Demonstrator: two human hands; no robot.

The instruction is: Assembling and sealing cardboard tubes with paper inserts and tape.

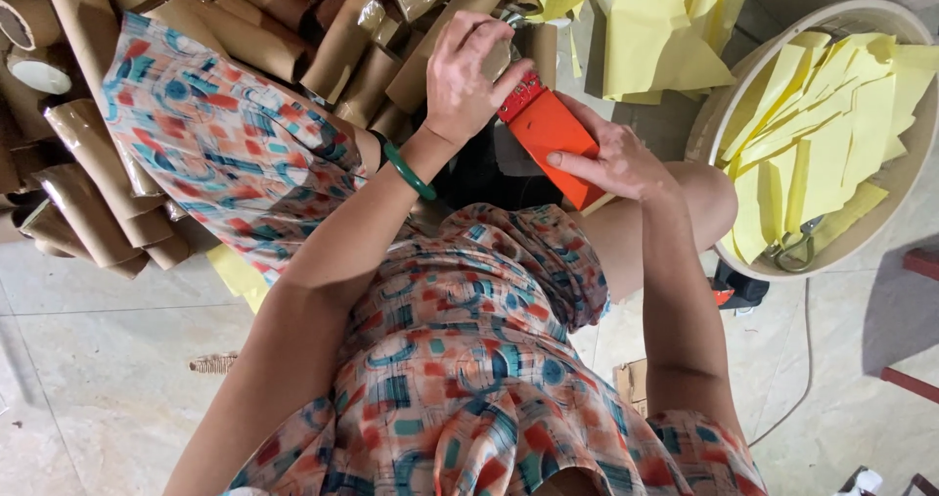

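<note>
Above the patterned lap, left hand (468,75) clamped over a brown tube end (496,58) to steady it, right hand (611,158) gripping an orange tape dispenser (548,134) pressed against that tube, cardboard tubes (88,202) heaped beyond.

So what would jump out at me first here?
Probably the orange tool at the centre, held by the right hand while the left hand grips its top end. Then the yellow paper sheets filling a round basket on the right, and the brown cardboard tubes heaped on the left.
</note>
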